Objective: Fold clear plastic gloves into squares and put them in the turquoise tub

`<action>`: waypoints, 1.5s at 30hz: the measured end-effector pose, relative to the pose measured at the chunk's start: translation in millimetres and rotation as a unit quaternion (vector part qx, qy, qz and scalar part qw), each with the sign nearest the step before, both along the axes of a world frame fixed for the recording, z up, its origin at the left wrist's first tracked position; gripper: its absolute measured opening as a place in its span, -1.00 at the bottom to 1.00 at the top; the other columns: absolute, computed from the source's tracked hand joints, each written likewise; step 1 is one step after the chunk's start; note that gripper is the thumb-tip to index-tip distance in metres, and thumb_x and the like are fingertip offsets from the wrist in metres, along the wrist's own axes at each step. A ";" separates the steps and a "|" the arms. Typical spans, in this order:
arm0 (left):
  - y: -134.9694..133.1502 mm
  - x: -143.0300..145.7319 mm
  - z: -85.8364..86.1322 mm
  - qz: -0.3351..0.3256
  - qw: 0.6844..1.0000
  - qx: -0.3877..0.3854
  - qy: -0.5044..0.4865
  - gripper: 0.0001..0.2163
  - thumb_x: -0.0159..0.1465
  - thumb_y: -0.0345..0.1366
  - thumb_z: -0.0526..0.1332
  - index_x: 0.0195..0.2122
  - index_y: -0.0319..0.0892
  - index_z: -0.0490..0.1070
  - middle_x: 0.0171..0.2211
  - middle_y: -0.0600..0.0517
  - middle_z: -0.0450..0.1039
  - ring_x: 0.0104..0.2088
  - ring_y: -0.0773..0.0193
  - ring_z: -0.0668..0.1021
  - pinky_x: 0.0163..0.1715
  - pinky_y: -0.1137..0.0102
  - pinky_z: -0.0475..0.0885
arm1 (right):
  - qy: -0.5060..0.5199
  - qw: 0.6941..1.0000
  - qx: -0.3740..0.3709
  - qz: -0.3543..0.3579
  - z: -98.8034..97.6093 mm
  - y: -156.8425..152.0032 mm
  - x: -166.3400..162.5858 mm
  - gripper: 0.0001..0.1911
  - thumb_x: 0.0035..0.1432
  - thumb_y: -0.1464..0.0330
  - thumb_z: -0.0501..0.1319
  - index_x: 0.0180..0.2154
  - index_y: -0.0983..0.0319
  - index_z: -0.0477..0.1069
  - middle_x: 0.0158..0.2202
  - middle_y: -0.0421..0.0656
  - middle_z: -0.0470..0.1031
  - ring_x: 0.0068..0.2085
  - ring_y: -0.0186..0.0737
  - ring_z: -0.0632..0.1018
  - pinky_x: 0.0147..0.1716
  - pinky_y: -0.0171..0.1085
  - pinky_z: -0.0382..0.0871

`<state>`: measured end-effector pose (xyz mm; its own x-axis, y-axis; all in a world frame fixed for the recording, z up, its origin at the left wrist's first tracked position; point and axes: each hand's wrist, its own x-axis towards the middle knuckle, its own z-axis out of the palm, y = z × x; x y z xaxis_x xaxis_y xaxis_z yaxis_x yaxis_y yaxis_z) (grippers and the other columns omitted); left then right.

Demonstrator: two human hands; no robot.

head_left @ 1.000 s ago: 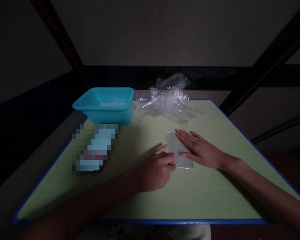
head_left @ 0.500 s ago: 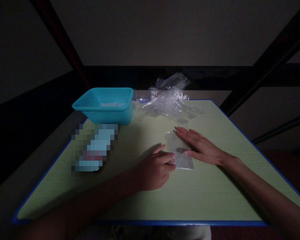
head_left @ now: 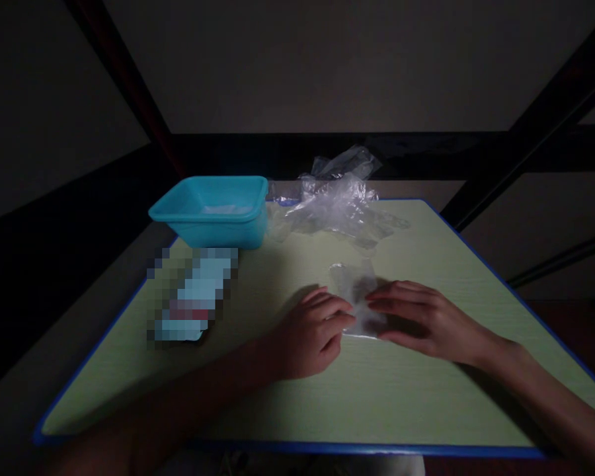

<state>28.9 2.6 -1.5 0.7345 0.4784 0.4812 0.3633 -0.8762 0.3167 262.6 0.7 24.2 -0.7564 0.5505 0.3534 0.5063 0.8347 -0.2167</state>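
A piece of thin clear plastic [head_left: 353, 281] lies flat on the table, roughly a narrow rectangle. Whether it is a bag or a folded disposable glove, I cannot tell. My left hand [head_left: 315, 336] rests at its lower left edge, fingers slightly bent and the fingertips on the plastic. From the right, my right hand [head_left: 421, 317] reaches over the plastic's right side. Its fingers are stretched out, the thumb apart from them near the lower corner. The right hand covers part of that edge.
A turquoise plastic basin [head_left: 218, 228] stands at the back left, with something whitish inside. Crumpled clear plastic [head_left: 342, 205] is heaped at the table's far edge. A pixelated light-blue object [head_left: 203, 284] lies left of my hands. The table [head_left: 277, 410] has a blue rim.
My right hand has drawn back toward me and to the right, its fingers lifting from flat into an arch. More of the plastic's upper part shows. My left fingers have moved slightly farther onto the plastic.
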 end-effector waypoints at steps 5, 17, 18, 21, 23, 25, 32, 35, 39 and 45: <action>1.0 1.5 -2.0 0.006 1.000 0.008 0.007 -0.83 0.17 -0.49 0.08 -0.29 -0.23 0.43 -0.19 -0.04 0.48 -0.16 0.25 0.47 0.02 0.25 0.27 | -0.072 0.996 0.056 0.001 4.4 -18.7 -10.3 -0.74 0.22 0.30 0.09 -0.25 0.33 0.46 -0.35 -0.05 0.51 -0.31 -0.16 0.50 -0.32 -0.16 0.41; 2.2 3.6 -1.9 0.012 1.000 0.000 0.018 -0.86 0.17 -0.47 0.10 -0.32 -0.22 0.43 -0.21 -0.04 0.46 -0.19 0.23 0.44 -0.06 0.27 0.32 | -0.184 0.968 0.168 -0.022 7.3 -35.4 -16.9 -0.78 0.20 0.54 0.02 -0.29 0.29 0.44 -0.32 -0.07 0.53 -0.34 -0.17 0.48 -0.37 -0.20 0.37; 2.1 3.6 -1.9 0.012 1.000 -0.001 0.018 -0.86 0.17 -0.47 0.10 -0.31 -0.22 0.43 -0.21 -0.04 0.46 -0.18 0.22 0.44 -0.06 0.27 0.33 | -0.183 0.968 0.171 -0.026 7.1 -36.4 -17.4 -0.77 0.20 0.54 0.01 -0.29 0.28 0.44 -0.31 -0.07 0.54 -0.34 -0.17 0.49 -0.38 -0.20 0.38; 1.8 3.5 -1.5 0.015 1.000 -0.004 0.019 -0.86 0.16 -0.47 0.11 -0.30 -0.22 0.43 -0.20 -0.04 0.46 -0.17 0.21 0.44 -0.05 0.27 0.33 | -0.173 0.967 0.184 -0.034 5.1 -37.0 -17.9 -0.74 0.20 0.56 -0.01 -0.28 0.28 0.44 -0.30 -0.07 0.55 -0.33 -0.18 0.50 -0.37 -0.20 0.40; 1.6 3.5 -1.2 0.015 1.000 -0.006 0.022 -0.87 0.14 -0.46 0.13 -0.30 -0.22 0.43 -0.20 -0.04 0.46 -0.17 0.20 0.44 -0.06 0.26 0.34 | -0.163 0.965 0.199 -0.042 2.7 -36.1 -17.2 -0.74 0.20 0.57 -0.01 -0.28 0.29 0.44 -0.28 -0.06 0.55 -0.30 -0.18 0.52 -0.34 -0.20 0.42; 1.5 3.4 -0.9 0.015 1.000 -0.007 0.023 -0.87 0.12 -0.44 0.16 -0.30 -0.22 0.43 -0.20 -0.04 0.46 -0.16 0.19 0.45 -0.07 0.26 0.35 | -0.146 0.964 0.217 -0.055 0.2 -35.2 -16.1 -0.73 0.20 0.57 -0.02 -0.30 0.30 0.44 -0.30 -0.05 0.55 -0.32 -0.18 0.53 -0.35 -0.21 0.44; 1.7 3.3 -0.4 0.013 1.000 -0.001 0.019 -0.85 0.09 -0.43 0.20 -0.28 -0.22 0.43 -0.20 -0.04 0.46 -0.16 0.19 0.46 -0.09 0.25 0.37 | -0.063 0.976 0.186 -0.094 -5.6 -38.8 -14.5 -0.68 0.25 0.54 -0.08 -0.30 0.33 0.43 -0.39 -0.05 0.54 -0.48 -0.28 0.52 -0.51 -0.29 0.47; 1.8 3.5 -0.5 0.013 1.000 -0.002 0.023 -0.86 0.11 -0.41 0.20 -0.28 -0.22 0.42 -0.20 -0.04 0.46 -0.17 0.19 0.46 -0.10 0.25 0.37 | -0.028 0.983 0.155 -0.092 -7.0 -39.5 -13.7 -0.69 0.26 0.52 -0.08 -0.27 0.33 0.44 -0.34 -0.03 0.55 -0.40 -0.28 0.56 -0.44 -0.31 0.51; 1.6 3.3 -0.8 0.016 0.999 -0.008 0.027 -0.87 0.11 -0.41 0.20 -0.29 -0.21 0.42 -0.21 -0.03 0.46 -0.17 0.19 0.46 -0.11 0.26 0.37 | -0.050 0.980 0.173 -0.083 -9.7 -36.1 -12.2 -0.72 0.24 0.52 -0.03 -0.27 0.33 0.46 -0.40 -0.06 0.54 -0.37 -0.23 0.55 -0.38 -0.25 0.52; 1.3 2.7 -1.5 0.016 0.999 -0.010 0.033 -0.88 0.12 -0.40 0.19 -0.30 -0.20 0.42 -0.20 -0.03 0.46 -0.17 0.21 0.45 -0.09 0.26 0.35 | -0.104 0.967 0.210 -0.098 -15.8 -29.2 -12.4 -0.76 0.22 0.51 0.04 -0.21 0.36 0.47 -0.37 -0.04 0.54 -0.37 -0.16 0.51 -0.46 -0.21 0.44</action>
